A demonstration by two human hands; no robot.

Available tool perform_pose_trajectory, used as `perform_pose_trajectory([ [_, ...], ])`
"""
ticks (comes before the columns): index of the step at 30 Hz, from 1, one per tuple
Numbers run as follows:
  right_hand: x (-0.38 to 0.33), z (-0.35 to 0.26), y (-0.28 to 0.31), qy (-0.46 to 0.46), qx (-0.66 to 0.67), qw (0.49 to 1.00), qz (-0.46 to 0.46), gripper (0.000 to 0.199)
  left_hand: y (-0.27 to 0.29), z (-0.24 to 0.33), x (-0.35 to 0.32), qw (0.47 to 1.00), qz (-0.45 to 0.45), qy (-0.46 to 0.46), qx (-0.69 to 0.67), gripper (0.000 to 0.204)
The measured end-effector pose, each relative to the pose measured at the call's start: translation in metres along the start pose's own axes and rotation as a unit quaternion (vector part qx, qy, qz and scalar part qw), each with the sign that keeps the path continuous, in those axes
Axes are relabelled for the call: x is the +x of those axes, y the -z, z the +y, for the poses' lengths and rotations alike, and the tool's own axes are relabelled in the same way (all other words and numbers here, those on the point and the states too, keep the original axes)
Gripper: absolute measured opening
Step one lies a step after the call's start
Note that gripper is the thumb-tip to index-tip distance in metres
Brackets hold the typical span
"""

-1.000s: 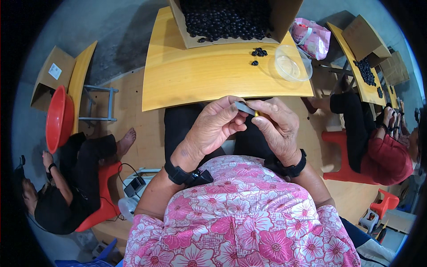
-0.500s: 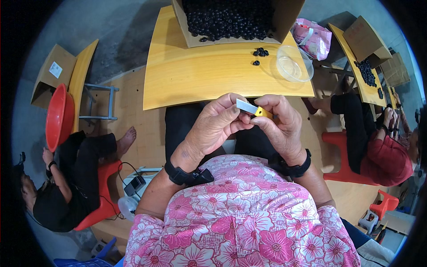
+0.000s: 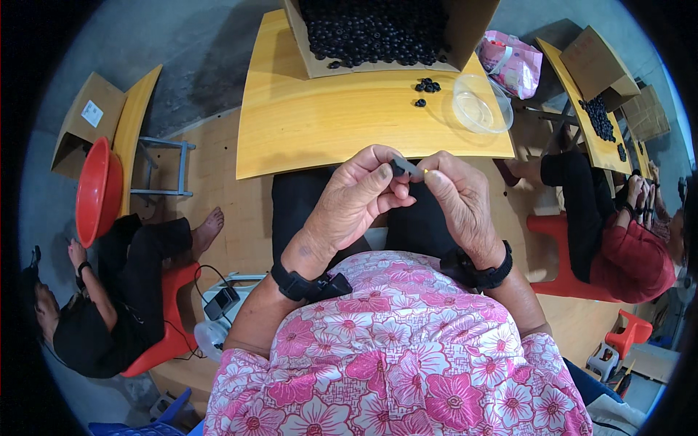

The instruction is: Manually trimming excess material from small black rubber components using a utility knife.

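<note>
My left hand (image 3: 358, 195) and my right hand (image 3: 459, 198) meet above my lap, just in front of the yellow table (image 3: 327, 123). Between their fingertips they pinch a small grey stick-like piece (image 3: 408, 168); a small black part sits at its left end under my left thumb, and a bit of yellow shows at my right fingertips. Both wrists wear black bands. On the table lie a few loose black round parts (image 3: 427, 86) and a clear plastic bowl (image 3: 480, 104). At the table's far edge stands an open cardboard box (image 3: 378, 33) full of black parts.
A person in black sits on a red stool at the left beside a red basin (image 3: 98, 190) and a cardboard box (image 3: 86, 120). Another person in red sits at the right by a second yellow table (image 3: 592, 116) with black parts. A pink bag (image 3: 512, 64) lies behind the bowl.
The grey piece has tilted and slid deeper between my fingers, so less of it and of the yellow tip shows. Both hands stay in the same place.
</note>
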State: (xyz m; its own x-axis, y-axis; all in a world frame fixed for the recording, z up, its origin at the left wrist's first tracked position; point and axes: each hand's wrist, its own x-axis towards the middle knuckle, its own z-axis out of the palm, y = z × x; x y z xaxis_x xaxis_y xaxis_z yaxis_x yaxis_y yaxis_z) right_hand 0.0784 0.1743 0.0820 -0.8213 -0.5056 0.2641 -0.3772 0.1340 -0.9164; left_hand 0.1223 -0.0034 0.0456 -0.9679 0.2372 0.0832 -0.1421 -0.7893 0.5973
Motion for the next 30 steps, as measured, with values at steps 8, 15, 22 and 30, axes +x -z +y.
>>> perform_pose_trajectory([
  [8,0.004,-0.008,-0.003,0.015,0.003,0.997,-0.079,0.015,0.002,0.0,-0.001,1.0,-0.018,-0.004,-0.01,0.026],
  [15,0.003,-0.014,-0.001,-0.034,0.079,0.991,-0.104,0.016,0.001,0.001,-0.002,1.0,-0.024,-0.01,-0.01,0.028],
  [22,0.003,-0.016,0.0,-0.047,0.106,0.987,-0.113,0.017,0.0,0.002,-0.002,1.0,-0.017,0.002,0.005,0.026],
  [30,0.003,-0.017,0.0,-0.065,0.124,0.983,-0.116,0.017,-0.002,0.002,-0.002,1.0,-0.019,0.002,-0.004,0.024],
])
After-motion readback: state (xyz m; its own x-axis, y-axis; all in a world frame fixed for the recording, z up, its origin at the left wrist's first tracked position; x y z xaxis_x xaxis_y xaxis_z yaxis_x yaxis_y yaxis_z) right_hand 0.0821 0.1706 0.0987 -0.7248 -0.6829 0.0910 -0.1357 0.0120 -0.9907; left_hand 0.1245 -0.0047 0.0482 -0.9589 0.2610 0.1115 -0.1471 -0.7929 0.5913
